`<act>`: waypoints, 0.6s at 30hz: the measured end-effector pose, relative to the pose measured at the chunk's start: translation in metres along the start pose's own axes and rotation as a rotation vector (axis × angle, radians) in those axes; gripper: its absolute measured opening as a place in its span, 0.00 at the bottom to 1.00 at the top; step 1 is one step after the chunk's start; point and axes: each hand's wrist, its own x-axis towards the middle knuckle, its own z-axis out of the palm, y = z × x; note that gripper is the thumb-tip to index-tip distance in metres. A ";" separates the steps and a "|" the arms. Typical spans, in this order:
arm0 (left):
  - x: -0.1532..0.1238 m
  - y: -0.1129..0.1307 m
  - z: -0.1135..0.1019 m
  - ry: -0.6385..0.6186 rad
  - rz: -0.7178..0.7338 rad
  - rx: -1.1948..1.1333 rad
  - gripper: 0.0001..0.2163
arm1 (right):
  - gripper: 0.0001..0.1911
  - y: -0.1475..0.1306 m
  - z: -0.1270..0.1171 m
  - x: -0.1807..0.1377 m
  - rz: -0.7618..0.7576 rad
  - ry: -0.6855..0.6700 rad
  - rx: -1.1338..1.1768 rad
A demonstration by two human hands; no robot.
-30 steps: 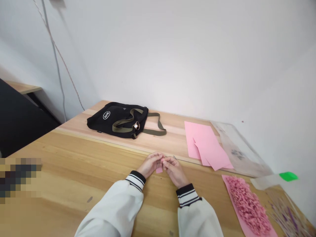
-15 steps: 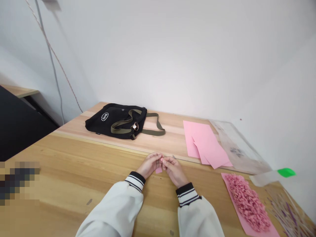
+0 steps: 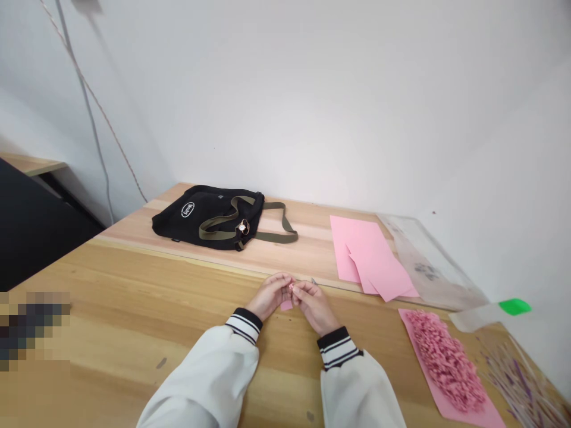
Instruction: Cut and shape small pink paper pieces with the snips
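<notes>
1. Near right: pink flower-like curls (image 3: 446, 359) on a pink sheet (image 3: 485, 418).
2. Mid-worktop (image 3: 178, 309): left hand (image 3: 270, 295) and right hand (image 3: 316, 308), each grip narrow, pinching a small pink piece (image 3: 291, 286) between them.
3. Far right: overlapping papers (image 3: 379, 264).
4. Far left: black bag (image 3: 205, 214).

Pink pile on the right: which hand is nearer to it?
Right. The right hand is left of the pink pile and farther from the camera, apart from it; the left hand is farther left, on the right hand's far side from it.
</notes>
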 end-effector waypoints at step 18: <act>-0.002 0.003 0.005 0.038 -0.003 -0.024 0.13 | 0.12 -0.003 0.003 -0.002 0.020 0.011 0.022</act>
